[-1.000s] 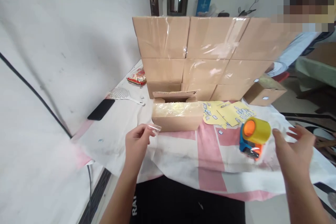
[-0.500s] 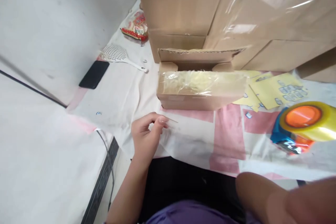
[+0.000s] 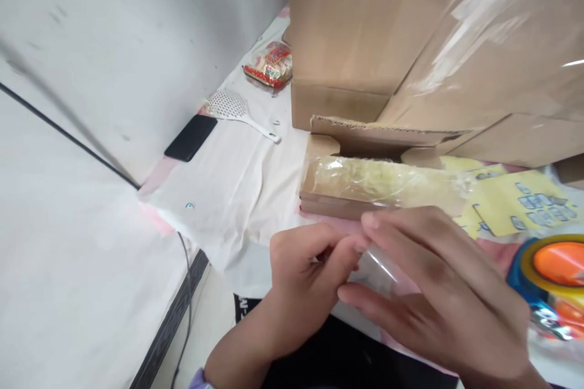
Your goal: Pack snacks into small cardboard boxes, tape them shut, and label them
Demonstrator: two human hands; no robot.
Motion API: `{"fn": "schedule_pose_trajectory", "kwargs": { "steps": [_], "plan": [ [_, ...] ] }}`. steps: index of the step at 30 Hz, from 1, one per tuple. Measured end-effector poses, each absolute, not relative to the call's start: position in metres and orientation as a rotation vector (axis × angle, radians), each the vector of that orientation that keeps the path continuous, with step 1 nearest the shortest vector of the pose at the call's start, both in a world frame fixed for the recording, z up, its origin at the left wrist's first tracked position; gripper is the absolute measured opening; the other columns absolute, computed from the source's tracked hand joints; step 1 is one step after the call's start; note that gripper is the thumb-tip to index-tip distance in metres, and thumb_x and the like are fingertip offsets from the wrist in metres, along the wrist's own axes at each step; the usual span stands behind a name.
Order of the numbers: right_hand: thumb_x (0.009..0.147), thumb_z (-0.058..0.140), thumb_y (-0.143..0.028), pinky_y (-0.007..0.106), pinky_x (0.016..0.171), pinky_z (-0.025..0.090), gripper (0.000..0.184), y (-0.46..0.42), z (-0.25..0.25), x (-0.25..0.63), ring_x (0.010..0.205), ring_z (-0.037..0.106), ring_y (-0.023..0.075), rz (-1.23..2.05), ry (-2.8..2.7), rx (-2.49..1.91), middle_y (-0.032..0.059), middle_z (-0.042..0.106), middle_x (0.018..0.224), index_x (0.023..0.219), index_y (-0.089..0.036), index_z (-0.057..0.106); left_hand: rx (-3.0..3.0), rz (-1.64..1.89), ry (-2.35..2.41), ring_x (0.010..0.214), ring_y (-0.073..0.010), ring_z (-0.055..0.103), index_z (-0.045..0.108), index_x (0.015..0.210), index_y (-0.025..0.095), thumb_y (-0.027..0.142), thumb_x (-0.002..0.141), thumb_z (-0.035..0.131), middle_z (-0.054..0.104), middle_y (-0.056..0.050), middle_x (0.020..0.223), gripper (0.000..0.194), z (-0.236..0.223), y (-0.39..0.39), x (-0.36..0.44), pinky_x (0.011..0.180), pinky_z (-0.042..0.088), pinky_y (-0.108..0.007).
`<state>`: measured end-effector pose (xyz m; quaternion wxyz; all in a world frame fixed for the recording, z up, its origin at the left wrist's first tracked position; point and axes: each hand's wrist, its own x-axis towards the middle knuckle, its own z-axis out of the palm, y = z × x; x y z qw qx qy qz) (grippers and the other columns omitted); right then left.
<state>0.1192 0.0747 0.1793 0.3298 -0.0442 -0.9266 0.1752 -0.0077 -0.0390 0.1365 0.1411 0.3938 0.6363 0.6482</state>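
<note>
In front of the box, my left hand is closed in a pinch on the edge of a piece of clear plastic film. My right hand reaches over that film from the right, thumb and fingers apart, fingertips beside my left ones. Whether it touches the film I cannot tell. Just behind both hands lies a small cardboard box, its back flap raised and clear tape across its near top face. A tape dispenser with a yellow roll sits right of my right hand.
Yellow printed sheets lie right of the box. Large cardboard cartons stand behind it. To the left are a black phone, a white slotted skimmer and a red snack packet. A cable hangs at the table's edge.
My right hand has come in from the lower right to beside my left hand, over the film. My left hand still pinches the film. The view has shifted, so the scene sits lower and further right.
</note>
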Motion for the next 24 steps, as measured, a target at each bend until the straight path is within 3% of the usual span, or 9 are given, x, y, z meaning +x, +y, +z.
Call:
{"fn": "schedule_pose_trajectory", "kwargs": {
  "steps": [3, 8, 13, 16, 20, 22, 24],
  "plan": [
    [0.096, 0.065, -0.015, 0.034, 0.069, 0.063, 0.018, 0.084, 0.190, 0.114, 0.079, 0.072, 0.0206, 0.382, -2.449, -0.114, 0.0023, 0.075, 0.090, 0.111, -0.025, 0.067, 1.118, 1.875, 1.809, 0.050, -0.0057, 0.058, 0.074, 0.070, 0.021, 0.032, 0.095, 0.069, 0.070, 0.006, 0.059, 0.028, 0.144, -0.030, -0.006, 0.052, 0.045, -0.017],
    [0.090, 0.069, -0.008, 0.041, 0.071, 0.064, 0.042, 0.100, 0.190, 0.117, 0.079, 0.073, 0.0243, 0.309, -2.355, -0.224, 0.0034, 0.078, 0.097, 0.125, -0.031, 0.065, 0.996, 1.800, 1.728, 0.047, -0.0080, 0.059, 0.073, 0.069, 0.023, 0.038, 0.093, 0.070, 0.069, 0.005, 0.056, 0.028, 0.144, -0.016, -0.006, 0.050, 0.045, -0.020],
    [0.092, 0.068, -0.008, 0.043, 0.080, 0.064, 0.058, 0.108, 0.178, 0.121, 0.083, 0.075, 0.0233, 0.442, -2.343, -0.198, 0.0022, 0.080, 0.102, 0.143, -0.033, 0.054, 0.875, 1.728, 1.750, 0.042, -0.0114, 0.060, 0.073, 0.091, 0.024, 0.041, 0.087, 0.075, 0.056, 0.009, 0.043, 0.018, 0.149, -0.009, -0.009, 0.050, 0.046, -0.023],
    [0.100, 0.059, -0.016, 0.037, 0.070, 0.063, 0.049, 0.104, 0.177, 0.116, 0.076, 0.075, 0.0206, 0.789, -2.155, -0.340, 0.0024, 0.079, 0.096, 0.145, -0.031, 0.050, 0.916, 1.754, 1.762, 0.045, -0.0115, 0.062, 0.073, 0.088, 0.023, 0.039, 0.088, 0.073, 0.058, 0.008, 0.045, 0.016, 0.153, -0.007, -0.010, 0.051, 0.046, -0.022],
    [0.108, 0.048, -0.038, 0.030, 0.050, 0.053, 0.028, 0.107, 0.182, 0.110, 0.058, 0.067, 0.0179, 1.306, -1.949, -0.519, 0.0030, 0.076, 0.081, 0.132, -0.027, 0.058, 0.986, 1.817, 1.818, 0.041, -0.0088, 0.054, 0.073, 0.085, 0.022, 0.033, 0.089, 0.069, 0.054, 0.009, 0.044, 0.013, 0.155, -0.005, -0.010, 0.049, 0.043, -0.021],
    [0.105, 0.054, -0.047, 0.030, 0.052, 0.054, 0.035, 0.109, 0.187, 0.110, 0.063, 0.067, 0.0179, 1.357, -1.987, -0.477, 0.0047, 0.077, 0.088, 0.134, -0.027, 0.057, 1.020, 1.841, 1.877, 0.040, -0.0074, 0.048, 0.072, 0.083, 0.022, 0.032, 0.090, 0.068, 0.052, 0.009, 0.044, 0.013, 0.155, -0.002, -0.010, 0.049, 0.041, -0.022],
    [0.096, 0.068, -0.050, 0.030, 0.057, 0.056, 0.054, 0.109, 0.190, 0.113, 0.069, 0.068, 0.0178, 1.270, -2.099, -0.406, 0.0060, 0.077, 0.101, 0.142, -0.029, 0.052, 1.030, 1.864, 1.910, 0.040, -0.0073, 0.044, 0.073, 0.082, 0.022, 0.034, 0.089, 0.069, 0.049, 0.009, 0.044, 0.014, 0.156, 0.001, -0.011, 0.048, 0.040, -0.022]
  ]
}}
